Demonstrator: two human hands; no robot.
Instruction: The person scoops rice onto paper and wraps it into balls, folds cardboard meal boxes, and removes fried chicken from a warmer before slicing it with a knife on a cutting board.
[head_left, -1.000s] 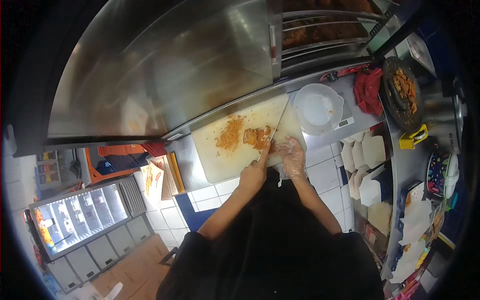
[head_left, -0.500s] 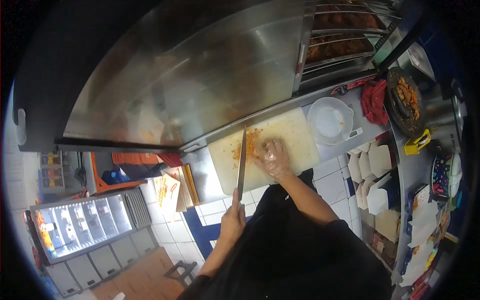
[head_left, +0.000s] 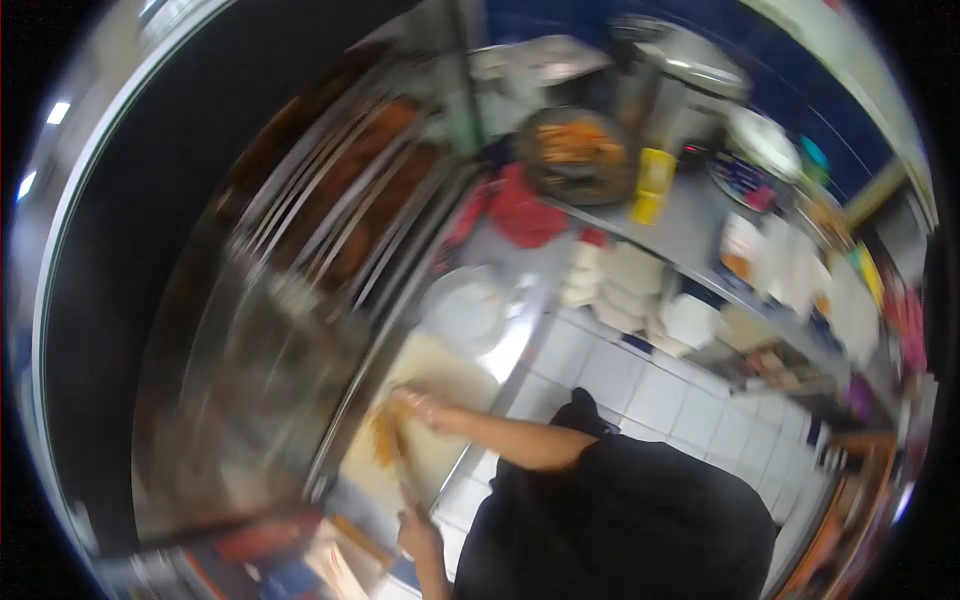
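Observation:
A long knife (head_left: 403, 475) is in my left hand (head_left: 420, 542), whose fingers are closed round the handle. Its blade lies over a pale cutting board (head_left: 455, 370), along a pile of chopped orange-brown food (head_left: 383, 438). My right hand (head_left: 418, 408), in a clear plastic glove, is over the board at the upper end of the pile, close to the blade. Motion smears its fingers, so their shape is unclear. Past the upper end of the board stands a translucent white tub (head_left: 466, 308).
A red cloth (head_left: 530, 210) lies by a dark round dish of orange food (head_left: 578, 150). A yellow-handled item (head_left: 653, 187) sits at the counter edge near a large metal pot (head_left: 690, 85). Trays of food (head_left: 345, 215) fill the cabinet beside the board. White cartons (head_left: 625, 290) stand under the counter.
My view has swung to the right, so the board now appears lower and more tilted. My left hand still holds the knife; the blade now lies against the chopped food, near my right hand.

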